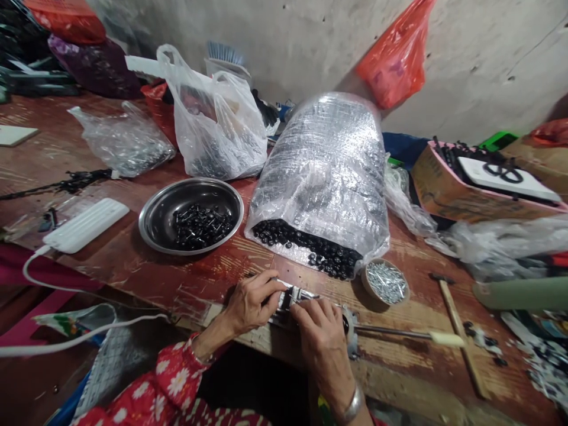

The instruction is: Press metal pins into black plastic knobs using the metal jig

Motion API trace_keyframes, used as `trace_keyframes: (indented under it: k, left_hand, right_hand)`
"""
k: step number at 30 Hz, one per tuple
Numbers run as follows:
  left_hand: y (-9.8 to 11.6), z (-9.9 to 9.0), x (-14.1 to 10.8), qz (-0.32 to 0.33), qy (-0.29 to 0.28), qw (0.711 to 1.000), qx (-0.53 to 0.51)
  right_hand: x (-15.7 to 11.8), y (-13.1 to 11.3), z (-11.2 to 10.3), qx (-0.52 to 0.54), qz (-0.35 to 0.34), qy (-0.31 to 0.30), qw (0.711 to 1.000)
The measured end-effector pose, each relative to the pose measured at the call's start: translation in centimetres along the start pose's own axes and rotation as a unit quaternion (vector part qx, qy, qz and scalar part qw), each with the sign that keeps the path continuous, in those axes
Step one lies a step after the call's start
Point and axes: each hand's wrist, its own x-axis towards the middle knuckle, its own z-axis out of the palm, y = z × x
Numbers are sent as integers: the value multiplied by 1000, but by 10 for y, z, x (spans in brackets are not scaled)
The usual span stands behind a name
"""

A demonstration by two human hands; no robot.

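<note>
A small metal fixture [306, 294] with a black piece [287, 297] in it lies at the table's front edge. My left hand [255, 305] is at its left end, thumb and forefinger closed together beside the black piece; what they pinch is hidden. From the right, my right hand [323, 334] bends over the fixture with curled fingers, their tips close to the black piece and partly hidden. A metal rod with a pale handle [446, 339] sticks out to the right of the fixture.
Behind my hands, a silvery bag [328, 160] spills black round parts [335, 257]. A steel bowl [146, 222] holds black parts with metal pins. At right stand a cup of screws or nails [386, 283] and a hammer [457, 322]. A white power strip [89, 225] lies left.
</note>
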Motion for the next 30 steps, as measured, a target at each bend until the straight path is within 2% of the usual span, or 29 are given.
trace_keyframes:
  k: [8, 14, 18, 22, 24, 26, 28, 30]
  left_hand:
    - [-1, 0, 0, 2, 1, 1000, -10]
    - [-2, -1, -1, 5, -6, 1000, -13]
    - [-3, -2, 0, 7, -7, 1000, -12]
    - [-3, -1, 0, 7, -1, 1000, -17]
    - [-4, 0, -1, 11, 6, 1000, -20]
    - [-4, 0, -1, 16, 7, 1000, -24]
    - [-5, -1, -1, 18, 2, 1000, -25]
    - [-5, -3, -1, 20, -6, 1000, -21]
  right_hand:
    - [-5, 8, -6, 1, 22, 36, 999]
    - [-3, 9, -4, 5, 32, 37, 999]
    - [-8, 16, -12, 18, 35, 59, 997]
    - [-35, 51, -32, -31, 83, 87, 992]
    - [-56, 74, -42, -123, 133, 95, 979]
    - [-78, 93, -50, -239, 181, 85, 950]
    - [-99, 105, -55, -291, 173, 52, 940]
    - [-117, 109, -59, -298, 153, 25, 942]
